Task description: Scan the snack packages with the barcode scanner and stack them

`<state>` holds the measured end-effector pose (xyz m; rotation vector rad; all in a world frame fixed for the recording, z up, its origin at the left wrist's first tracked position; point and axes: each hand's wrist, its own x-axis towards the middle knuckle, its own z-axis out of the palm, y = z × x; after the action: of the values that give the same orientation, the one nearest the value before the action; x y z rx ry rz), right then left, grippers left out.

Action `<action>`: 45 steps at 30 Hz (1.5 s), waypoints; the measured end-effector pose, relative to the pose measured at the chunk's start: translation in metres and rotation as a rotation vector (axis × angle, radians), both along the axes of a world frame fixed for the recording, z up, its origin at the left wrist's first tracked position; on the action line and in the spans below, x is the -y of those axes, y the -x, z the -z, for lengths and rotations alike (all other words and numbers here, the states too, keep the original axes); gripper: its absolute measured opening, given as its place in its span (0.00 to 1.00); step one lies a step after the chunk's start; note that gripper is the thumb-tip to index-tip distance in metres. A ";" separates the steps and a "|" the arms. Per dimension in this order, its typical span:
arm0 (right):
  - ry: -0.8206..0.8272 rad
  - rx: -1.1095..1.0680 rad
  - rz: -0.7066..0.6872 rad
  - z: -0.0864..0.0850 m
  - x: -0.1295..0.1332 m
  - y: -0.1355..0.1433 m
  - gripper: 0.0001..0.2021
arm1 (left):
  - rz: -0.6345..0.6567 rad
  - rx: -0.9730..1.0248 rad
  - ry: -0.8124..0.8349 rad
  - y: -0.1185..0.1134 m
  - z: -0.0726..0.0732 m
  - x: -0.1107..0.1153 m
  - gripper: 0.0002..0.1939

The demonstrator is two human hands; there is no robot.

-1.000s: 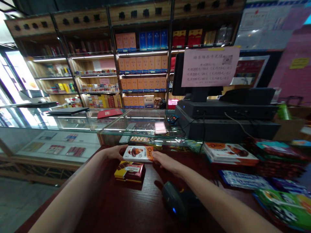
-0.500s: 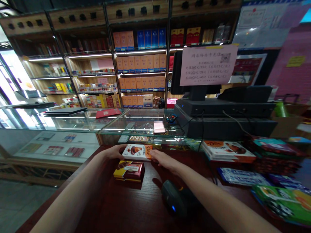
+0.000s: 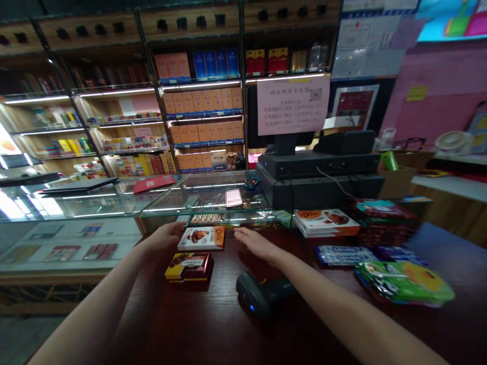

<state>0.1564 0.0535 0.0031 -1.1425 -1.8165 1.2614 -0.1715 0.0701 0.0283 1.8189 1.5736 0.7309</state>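
One white-and-orange box (image 3: 201,239) flat on the tabletop (image 3: 178,319), between left hand (image 3: 166,237) and right hand (image 3: 256,244); long axis left-right, orange end rightward. Left fingers loosely apart at its far-left corner, contact unclear; right fingers outstretched, off the box. Nearer: one yellow-and-red chocolate stack (image 3: 189,266), one scanner (image 3: 254,295).

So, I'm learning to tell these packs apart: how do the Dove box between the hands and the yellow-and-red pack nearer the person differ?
The Dove box is mostly white with an orange end; the yellow-and-red pack is yellow at left, dark red at right. The box lies between the left hand and right hand; the pack lies nearer the person. Both rest flat on the dark counter.
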 end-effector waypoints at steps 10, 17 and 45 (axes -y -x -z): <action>-0.228 0.058 0.096 0.000 0.019 -0.063 0.20 | 0.051 -0.207 -0.131 -0.079 -0.022 -0.003 0.32; -0.309 0.083 0.207 -0.004 0.027 -0.121 0.20 | 0.289 -0.326 -0.272 -0.157 -0.028 -0.005 0.26; -0.486 0.478 0.636 0.005 0.051 -0.270 0.23 | 0.376 -0.529 -0.405 -0.383 0.011 -0.026 0.33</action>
<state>0.4266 0.0029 -0.0018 -1.6267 -1.7152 0.1747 0.2114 0.0966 0.0176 2.6844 1.3760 0.4264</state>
